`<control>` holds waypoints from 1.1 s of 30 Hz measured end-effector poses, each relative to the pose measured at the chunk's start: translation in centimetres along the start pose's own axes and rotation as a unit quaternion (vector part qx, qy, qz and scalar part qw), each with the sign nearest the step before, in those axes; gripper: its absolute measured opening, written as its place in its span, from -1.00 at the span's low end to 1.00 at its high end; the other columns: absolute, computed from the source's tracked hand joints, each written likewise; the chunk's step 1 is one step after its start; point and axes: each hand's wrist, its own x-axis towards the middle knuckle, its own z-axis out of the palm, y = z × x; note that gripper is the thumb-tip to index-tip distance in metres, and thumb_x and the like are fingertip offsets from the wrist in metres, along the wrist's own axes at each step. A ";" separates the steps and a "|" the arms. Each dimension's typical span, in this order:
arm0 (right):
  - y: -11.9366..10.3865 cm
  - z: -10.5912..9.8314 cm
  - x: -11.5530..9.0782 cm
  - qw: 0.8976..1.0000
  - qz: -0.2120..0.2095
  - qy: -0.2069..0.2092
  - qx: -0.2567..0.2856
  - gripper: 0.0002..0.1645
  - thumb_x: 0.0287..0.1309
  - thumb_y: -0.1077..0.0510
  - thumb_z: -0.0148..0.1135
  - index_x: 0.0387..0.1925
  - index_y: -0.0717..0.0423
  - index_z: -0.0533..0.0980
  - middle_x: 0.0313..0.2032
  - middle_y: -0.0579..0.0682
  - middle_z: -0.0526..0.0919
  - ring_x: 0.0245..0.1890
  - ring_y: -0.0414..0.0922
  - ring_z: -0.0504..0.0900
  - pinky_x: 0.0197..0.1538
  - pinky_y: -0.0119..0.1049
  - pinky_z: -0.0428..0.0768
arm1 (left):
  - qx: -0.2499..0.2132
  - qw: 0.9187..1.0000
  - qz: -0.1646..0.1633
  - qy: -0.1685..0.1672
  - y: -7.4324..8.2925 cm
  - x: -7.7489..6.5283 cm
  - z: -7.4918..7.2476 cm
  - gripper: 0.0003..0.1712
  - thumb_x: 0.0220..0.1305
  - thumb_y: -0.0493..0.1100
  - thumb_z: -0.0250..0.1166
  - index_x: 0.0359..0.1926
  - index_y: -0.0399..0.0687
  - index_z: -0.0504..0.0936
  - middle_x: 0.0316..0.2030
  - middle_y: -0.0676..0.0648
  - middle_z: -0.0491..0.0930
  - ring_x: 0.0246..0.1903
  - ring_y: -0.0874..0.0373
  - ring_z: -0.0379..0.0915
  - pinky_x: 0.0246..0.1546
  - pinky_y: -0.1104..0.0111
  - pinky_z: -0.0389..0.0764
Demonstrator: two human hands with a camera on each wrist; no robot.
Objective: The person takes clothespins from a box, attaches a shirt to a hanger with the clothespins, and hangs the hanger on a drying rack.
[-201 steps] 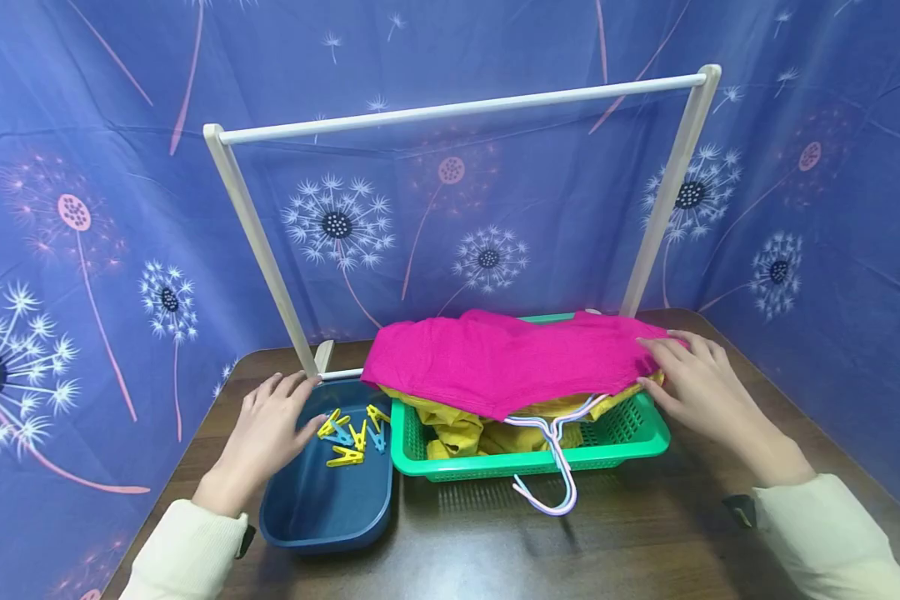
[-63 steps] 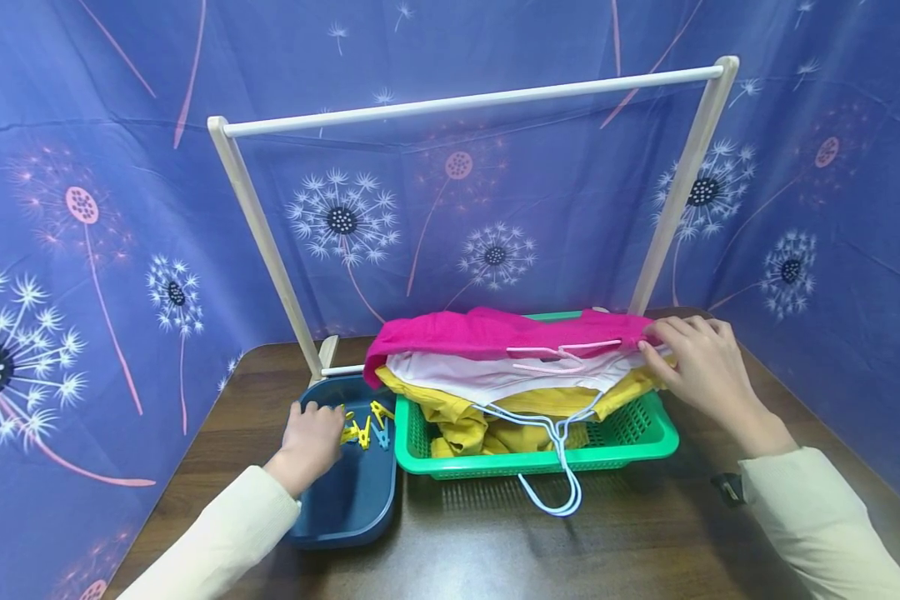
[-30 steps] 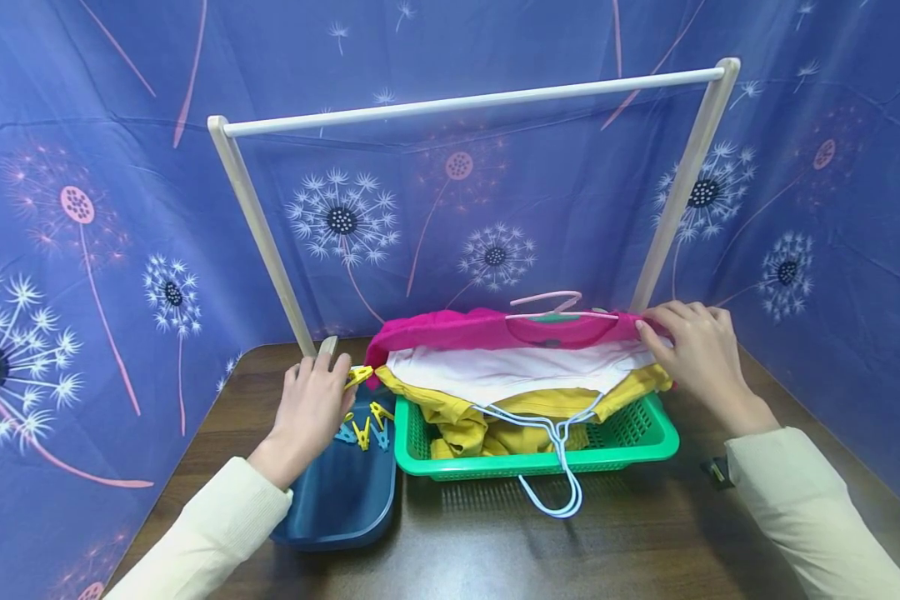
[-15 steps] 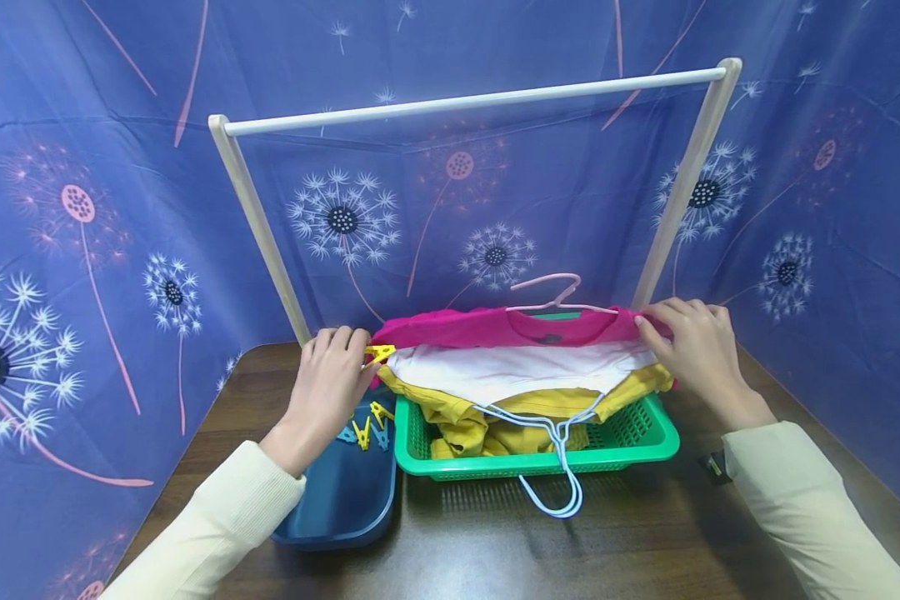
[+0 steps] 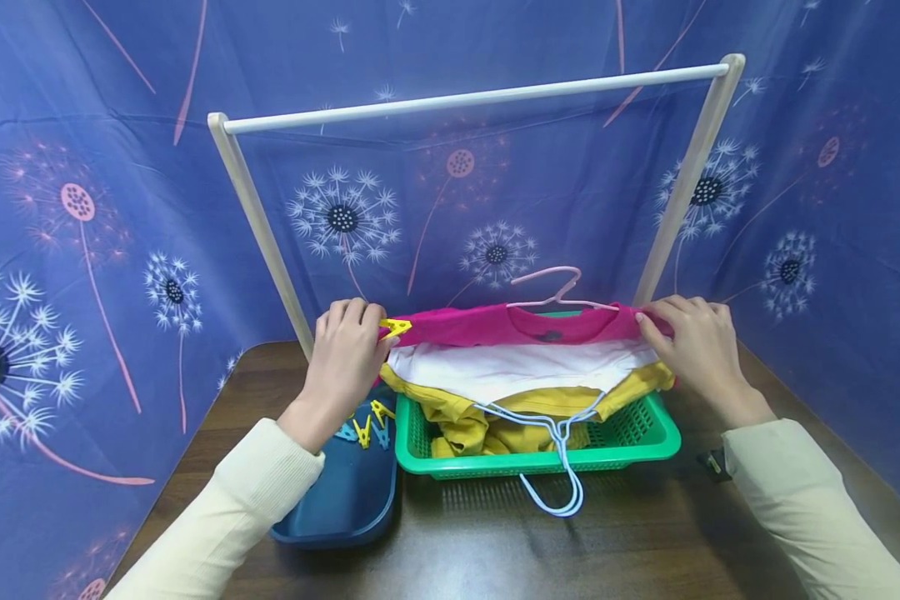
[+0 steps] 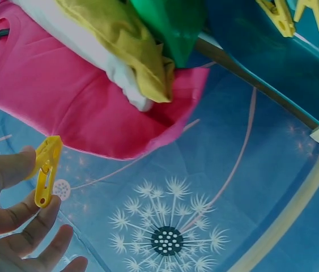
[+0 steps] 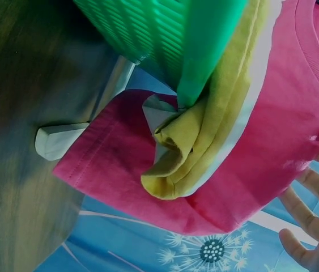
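Note:
My left hand point(image 5: 340, 354) pinches a yellow clothespin point(image 5: 397, 328) at the left shoulder of a pink T-shirt point(image 5: 457, 326). In the left wrist view, thumb and forefinger squeeze the clothespin point(image 6: 47, 170), and the other fingers are spread. My right hand point(image 5: 696, 348) holds the T-shirt's right shoulder between thumb and fingers. A pink hanger point(image 5: 562, 298) sits inside the shirt, its hook standing up above the neckline. Beneath lie a white garment point(image 5: 487, 367) and yellow garments point(image 5: 461, 421), with pale blue hanger hooks point(image 5: 561, 467) hanging over the front of a green basket point(image 5: 532, 465).
Left of the basket stands a dark blue tub point(image 5: 337, 500) with several clothespins point(image 5: 363, 432), yellow and blue. Behind rises a wooden rack with a white crossbar point(image 5: 480, 100). A blue dandelion-print cloth point(image 5: 450, 217) surrounds the wooden table point(image 5: 480, 558).
My left hand has taken a yellow clothespin from the tub and brought it to the shirt's left shoulder. The pink shirt's upper edge has been raised, exposing white cloth; its hanger hook now points up.

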 end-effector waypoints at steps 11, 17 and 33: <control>0.1 0.1 0.1 1.000 0.009 -0.005 0.004 -0.74 -0.01 0.10 0.27 -0.31 0.20 0.61 -0.36 0.18 0.66 -0.35 0.15 0.51 -0.27 0.01 0.26 | -0.005 1.000 0.023 0.016 1.3 1.4 0.0 -0.74 0.03 -0.17 0.36 -0.36 -0.23 0.48 -0.37 -0.13 0.46 -0.12 -0.10 0.34 -0.06 0.06 0.37; 0.1 0.1 0.1 1.000 0.015 -0.010 0.004 -0.74 -0.01 0.10 0.26 -0.30 0.19 0.61 -0.36 0.18 0.66 -0.34 0.16 0.51 -0.27 0.02 0.25 | -0.003 0.999 0.034 0.023 1.7 2.3 0.2 -0.78 0.02 -0.22 0.36 -0.44 -0.23 0.46 -0.41 -0.13 0.46 -0.14 -0.08 0.34 -0.03 0.07 0.34; -0.1 0.1 0.0 1.000 0.019 -0.018 0.002 -0.73 -0.01 0.10 0.27 -0.29 0.21 0.61 -0.35 0.19 0.66 -0.34 0.17 0.51 -0.26 0.03 0.25 | 0.058 0.997 0.059 -0.010 3.0 3.7 0.7 -0.87 0.05 -0.43 0.22 -0.36 -0.20 0.49 -0.32 -0.11 0.47 -0.07 -0.02 0.33 0.13 0.06 0.26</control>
